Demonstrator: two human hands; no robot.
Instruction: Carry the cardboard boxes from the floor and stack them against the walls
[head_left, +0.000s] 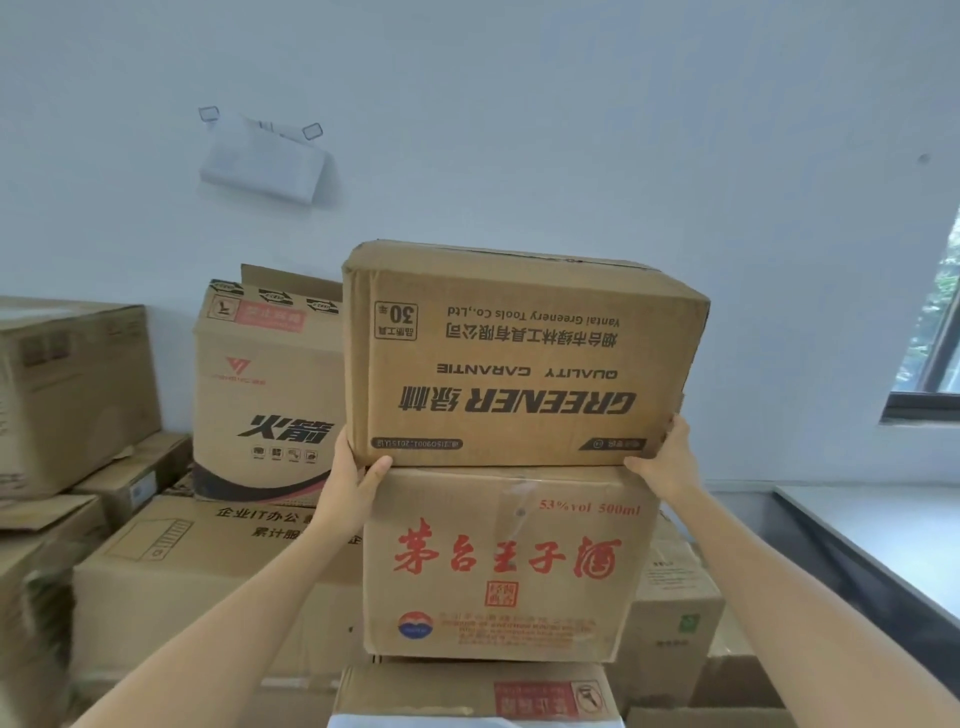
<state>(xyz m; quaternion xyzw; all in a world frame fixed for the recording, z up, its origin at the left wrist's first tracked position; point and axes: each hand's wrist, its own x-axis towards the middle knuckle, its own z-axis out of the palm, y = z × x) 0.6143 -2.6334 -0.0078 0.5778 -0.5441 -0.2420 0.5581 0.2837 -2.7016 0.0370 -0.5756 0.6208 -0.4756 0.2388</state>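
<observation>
A cardboard box printed upside down with "GREENER" (519, 358) rests on top of a box with red Chinese lettering (506, 566), which stands on another box (467, 696). My left hand (353, 480) grips the GREENER box at its lower left corner, thumb on the front face. At the lower right corner my right hand (667, 460) holds the same box. Both arms reach up and forward. The stack stands in front of the pale wall (519, 130).
More boxes are piled to the left, including a tall one with black characters (265, 389) and a wide flat one (208, 577). A box with a green mark (675, 623) sits right of the stack. A grey ledge (883, 545) and a window (935, 332) lie at right.
</observation>
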